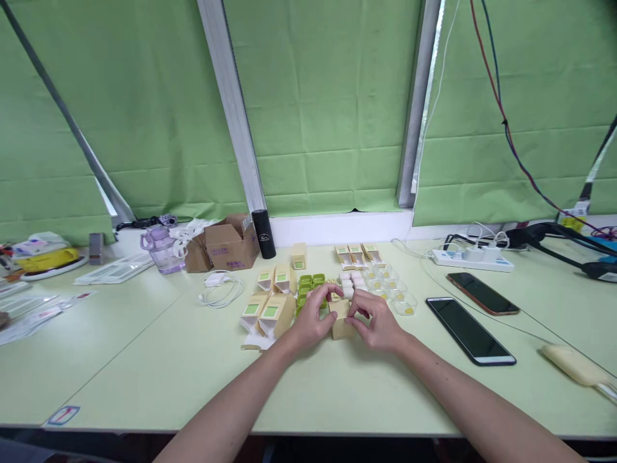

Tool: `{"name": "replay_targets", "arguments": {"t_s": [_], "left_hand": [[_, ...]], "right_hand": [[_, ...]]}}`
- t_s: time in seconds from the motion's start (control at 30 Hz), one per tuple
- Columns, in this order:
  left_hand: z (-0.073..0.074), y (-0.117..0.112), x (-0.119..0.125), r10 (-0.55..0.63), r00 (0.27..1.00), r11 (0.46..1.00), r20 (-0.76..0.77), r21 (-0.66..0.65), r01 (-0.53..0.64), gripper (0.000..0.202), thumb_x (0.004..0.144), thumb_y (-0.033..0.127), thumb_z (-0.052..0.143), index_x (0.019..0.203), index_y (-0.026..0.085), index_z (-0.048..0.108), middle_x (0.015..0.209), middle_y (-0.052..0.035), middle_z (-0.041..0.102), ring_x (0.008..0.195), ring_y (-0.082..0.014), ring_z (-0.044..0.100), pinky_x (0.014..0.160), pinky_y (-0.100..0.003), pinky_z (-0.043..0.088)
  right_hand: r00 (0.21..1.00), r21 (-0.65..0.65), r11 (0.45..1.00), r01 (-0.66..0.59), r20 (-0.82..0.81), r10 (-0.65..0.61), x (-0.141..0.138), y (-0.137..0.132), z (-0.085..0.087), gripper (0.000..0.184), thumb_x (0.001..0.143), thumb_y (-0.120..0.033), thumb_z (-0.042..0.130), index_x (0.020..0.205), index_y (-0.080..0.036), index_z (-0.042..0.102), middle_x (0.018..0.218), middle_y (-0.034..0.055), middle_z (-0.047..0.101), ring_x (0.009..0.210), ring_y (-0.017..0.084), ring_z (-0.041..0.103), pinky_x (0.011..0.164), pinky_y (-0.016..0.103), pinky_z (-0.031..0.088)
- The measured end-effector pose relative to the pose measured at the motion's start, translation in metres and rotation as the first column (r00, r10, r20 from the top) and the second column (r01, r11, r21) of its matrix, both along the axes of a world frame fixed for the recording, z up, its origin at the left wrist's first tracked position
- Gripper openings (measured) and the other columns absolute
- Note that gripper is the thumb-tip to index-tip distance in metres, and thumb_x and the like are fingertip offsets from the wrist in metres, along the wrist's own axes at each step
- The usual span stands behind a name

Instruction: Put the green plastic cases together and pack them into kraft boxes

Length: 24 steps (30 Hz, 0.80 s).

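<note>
A small tan cardboard box (342, 329) stands on the table between my two hands. My left hand (315, 316) curls around its left side, fingers over the top and thumb at the near edge. At the box's right edge, my right hand (376, 321) is closed in a pinch; the fingertips partly hide what they grip. Left of my left hand lie several open tan boxes with green labels (270, 312). Just beyond my hands are small green square cups (303, 286), white-and-pink pieces (351, 281) and clear plastic cups with yellow bits (405, 302).
Two phones (470, 331) (483, 294) lie to the right, with a power strip (472, 258) behind them. At the back stand more tan boxes (299, 256), a black cylinder (263, 235), a brown carton (231, 244) and a purple jug (164, 251). A white charger cable (222, 287) lies left.
</note>
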<state>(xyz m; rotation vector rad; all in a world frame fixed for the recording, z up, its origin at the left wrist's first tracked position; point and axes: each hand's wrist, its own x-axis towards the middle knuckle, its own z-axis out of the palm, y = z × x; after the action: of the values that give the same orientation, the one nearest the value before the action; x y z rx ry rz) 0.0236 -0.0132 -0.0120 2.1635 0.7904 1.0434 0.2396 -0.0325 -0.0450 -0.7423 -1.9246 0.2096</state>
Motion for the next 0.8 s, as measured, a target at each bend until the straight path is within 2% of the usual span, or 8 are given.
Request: {"name": "replay_targets", "arguments": {"t_s": [0.2, 0.3, 0.5, 0.6, 0.73, 0.8], "left_hand": [[0.002, -0.001, -0.001, 0.019, 1.0, 0.999, 0.025, -0.028, -0.018, 0.041, 0.083, 0.02, 0.057, 0.123, 0.023, 0.063, 0.123, -0.0082, 0.067, 0.106, -0.0265, 0.055, 0.102, -0.041, 0.044], [0.003, -0.001, -0.001, 0.038, 0.999, 0.998, 0.035, -0.055, -0.036, 0.037, 0.088, 0.022, 0.056, 0.123, 0.023, 0.066, 0.123, -0.0083, 0.069, 0.104, -0.0259, 0.056, 0.102, -0.041, 0.043], [0.004, 0.001, 0.001, 0.068, 0.998, 0.996, -0.005, -0.054, -0.069, 0.037, 0.094, 0.024, 0.053, 0.126, 0.024, 0.07, 0.127, -0.009, 0.071, 0.111, -0.0282, 0.059, 0.107, -0.044, 0.041], [0.002, 0.001, 0.0, 0.095, 0.995, 0.994, -0.008, -0.045, -0.095, 0.039, 0.093, 0.021, 0.052, 0.127, 0.026, 0.07, 0.129, -0.0085, 0.071, 0.113, -0.0284, 0.059, 0.108, -0.045, 0.042], [-0.002, 0.002, -0.002, 0.11, 0.994, 0.993, -0.007, -0.049, -0.111, 0.038, 0.095, 0.022, 0.053, 0.129, 0.027, 0.069, 0.131, -0.0082, 0.07, 0.112, -0.028, 0.059, 0.107, -0.045, 0.044], [-0.004, 0.004, -0.002, 0.12, 0.993, 0.992, 0.0, -0.044, -0.12, 0.035, 0.096, 0.023, 0.054, 0.128, 0.027, 0.069, 0.13, -0.0082, 0.07, 0.112, -0.0277, 0.06, 0.107, -0.045, 0.044]], "right_hand": [[1.0, -0.01, 1.0, 0.005, 0.031, -0.004, 0.002, -0.001, 0.004, 0.02, 0.082, -0.009, 0.065, 0.094, -0.024, 0.058, 0.08, -0.0022, 0.051, 0.067, 0.016, 0.047, 0.064, 0.03, 0.034], [0.999, -0.036, 0.999, 0.023, 0.034, -0.022, 0.004, -0.001, 0.007, 0.027, 0.08, -0.008, 0.064, 0.1, -0.024, 0.057, 0.082, -0.0027, 0.05, 0.068, 0.016, 0.048, 0.065, 0.03, 0.035], [0.996, -0.041, 0.995, 0.086, 0.044, -0.084, 0.009, 0.0, 0.01, 0.032, 0.079, -0.007, 0.059, 0.106, -0.025, 0.057, 0.084, -0.0013, 0.052, 0.071, 0.018, 0.05, 0.063, 0.03, 0.036], [0.997, -0.013, 0.998, 0.063, 0.046, -0.062, 0.01, -0.001, 0.013, 0.033, 0.083, -0.009, 0.059, 0.112, -0.025, 0.059, 0.087, 0.0001, 0.053, 0.075, 0.019, 0.053, 0.065, 0.031, 0.039], [0.991, 0.012, 0.999, 0.03, 0.127, -0.031, 0.006, -0.007, 0.016, 0.043, 0.085, -0.019, 0.068, 0.126, -0.025, 0.058, 0.102, 0.0047, 0.061, 0.087, 0.024, 0.059, 0.073, 0.035, 0.046], [0.981, 0.003, 0.999, 0.041, 0.192, -0.041, 0.004, -0.009, 0.017, 0.05, 0.082, -0.018, 0.07, 0.13, -0.025, 0.056, 0.11, 0.0069, 0.063, 0.092, 0.026, 0.061, 0.076, 0.037, 0.049]]}}
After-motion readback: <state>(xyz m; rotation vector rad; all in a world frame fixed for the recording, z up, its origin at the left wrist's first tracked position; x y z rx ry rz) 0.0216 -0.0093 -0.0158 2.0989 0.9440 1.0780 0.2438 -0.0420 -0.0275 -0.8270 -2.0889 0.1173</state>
